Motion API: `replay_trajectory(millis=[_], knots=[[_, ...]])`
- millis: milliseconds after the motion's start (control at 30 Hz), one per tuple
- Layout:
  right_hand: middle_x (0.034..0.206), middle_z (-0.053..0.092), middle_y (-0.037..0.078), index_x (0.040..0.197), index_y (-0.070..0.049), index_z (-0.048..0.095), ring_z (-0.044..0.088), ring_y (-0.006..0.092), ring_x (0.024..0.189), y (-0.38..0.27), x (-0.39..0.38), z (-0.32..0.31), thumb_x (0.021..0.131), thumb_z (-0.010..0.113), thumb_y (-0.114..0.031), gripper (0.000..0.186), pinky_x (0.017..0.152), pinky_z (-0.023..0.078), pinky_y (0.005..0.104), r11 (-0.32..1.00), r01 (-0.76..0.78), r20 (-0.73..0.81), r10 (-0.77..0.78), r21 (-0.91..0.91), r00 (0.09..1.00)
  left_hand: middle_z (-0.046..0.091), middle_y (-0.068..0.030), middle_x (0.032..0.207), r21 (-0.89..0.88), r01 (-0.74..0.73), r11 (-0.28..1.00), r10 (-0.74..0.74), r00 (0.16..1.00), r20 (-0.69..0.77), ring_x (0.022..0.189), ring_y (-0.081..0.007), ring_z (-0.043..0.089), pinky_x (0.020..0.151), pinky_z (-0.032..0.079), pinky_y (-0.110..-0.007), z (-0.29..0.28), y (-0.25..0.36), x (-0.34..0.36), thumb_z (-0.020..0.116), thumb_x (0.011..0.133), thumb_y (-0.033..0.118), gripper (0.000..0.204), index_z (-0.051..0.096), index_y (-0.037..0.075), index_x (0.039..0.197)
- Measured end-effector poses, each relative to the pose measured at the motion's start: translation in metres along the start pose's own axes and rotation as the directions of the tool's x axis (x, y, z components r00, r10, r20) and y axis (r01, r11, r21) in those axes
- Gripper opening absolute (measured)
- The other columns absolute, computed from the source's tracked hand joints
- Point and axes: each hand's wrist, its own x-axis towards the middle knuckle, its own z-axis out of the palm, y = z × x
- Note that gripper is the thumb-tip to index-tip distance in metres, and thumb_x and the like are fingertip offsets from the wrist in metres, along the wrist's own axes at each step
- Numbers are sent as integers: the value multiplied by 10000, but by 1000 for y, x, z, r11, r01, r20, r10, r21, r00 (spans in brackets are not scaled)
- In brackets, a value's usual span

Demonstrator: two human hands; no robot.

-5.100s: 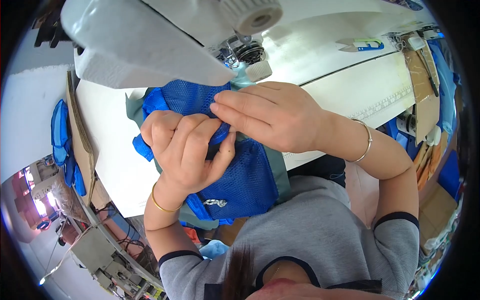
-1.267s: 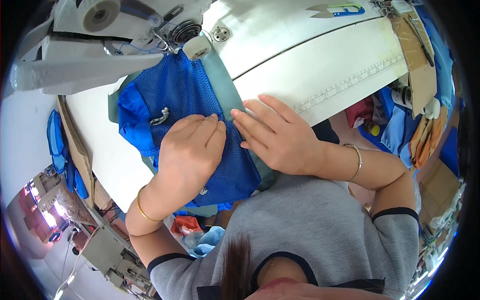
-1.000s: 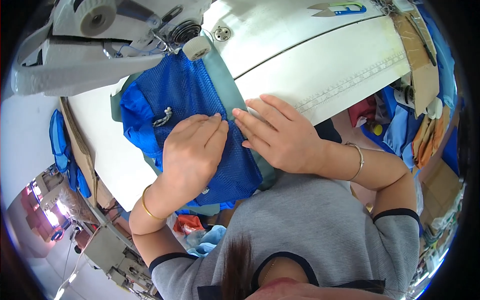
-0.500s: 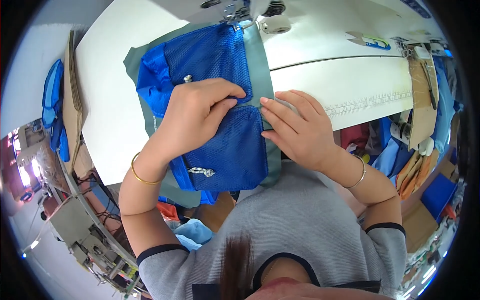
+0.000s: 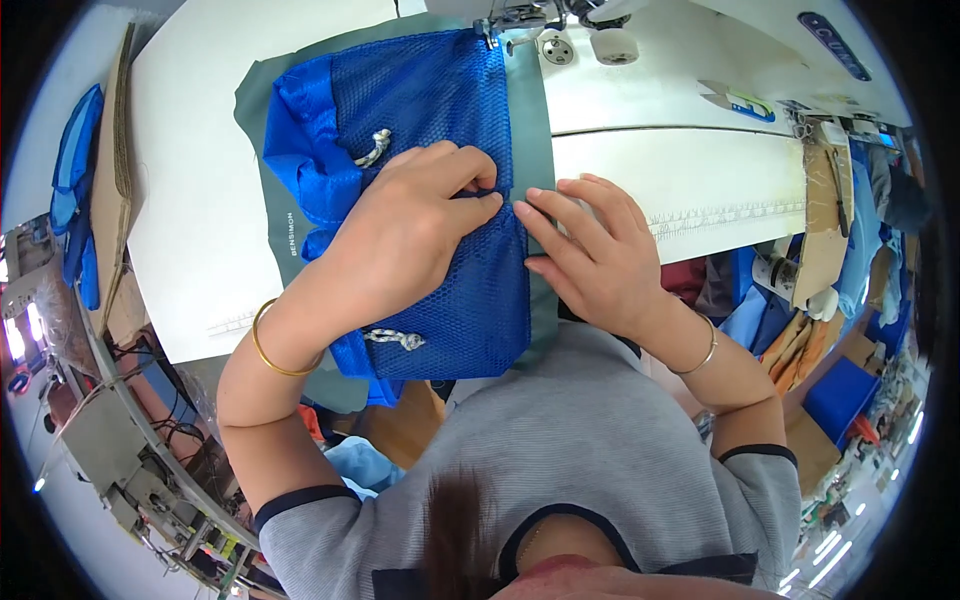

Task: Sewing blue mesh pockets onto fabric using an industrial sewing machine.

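A blue mesh bag piece (image 5: 430,110) lies on a grey-green fabric panel (image 5: 530,140) spread over the white sewing table (image 5: 190,200). My left hand (image 5: 405,235) presses on the mesh, fingers curled and pinching it near its right edge. My right hand (image 5: 590,260) lies flat beside it, fingertips on the grey-green strip along the mesh edge. The far end of the fabric reaches the sewing machine's presser foot (image 5: 495,25). Two white cord knots (image 5: 375,148) (image 5: 395,340) sit on the blue fabric.
The sewing machine base (image 5: 620,40) is at the top. A small snipping tool (image 5: 735,100) lies on the table to the right. Cardboard (image 5: 120,170) and blue fabric pieces (image 5: 75,160) are at the left edge. More fabric and boxes (image 5: 830,300) crowd the right side.
The view has swung so the machine head now sits at the top edge. Both hands have slid along the fabric, left hand now bunched over the mesh edge, right hand flat beside it.
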Motion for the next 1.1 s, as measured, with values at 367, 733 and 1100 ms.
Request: replay_trajectory(millis=[367,733,1100], knots=[[1212,640,93,1152,-7,722,590,299,1156,1,0,3,786,765,-272,454,1026,513,482,998,49,-40,-51,-43,998,630,-145,1023,43,-27,999,28,999,-31,930,-308,634,847,523,-406,4,-2,-6,699,768,-31,230,725,-54,996],[1230,624,91,1155,-14,718,569,288,1184,2,-5,6,777,778,-258,454,1057,497,473,998,48,-72,-51,-42,996,613,-177,1127,-80,288,954,-294,952,-82,909,-303,632,808,535,-379,7,7,20,676,936,46,288,609,-43,1201],[1192,609,123,1143,20,692,541,310,1213,-10,9,2,762,779,-282,494,1063,481,463,999,25,-53,-23,37,998,566,-207,1373,447,282,849,-256,959,-119,1200,-379,587,1008,511,-429,6,-12,49,698,851,137,489,583,-69,1280]])
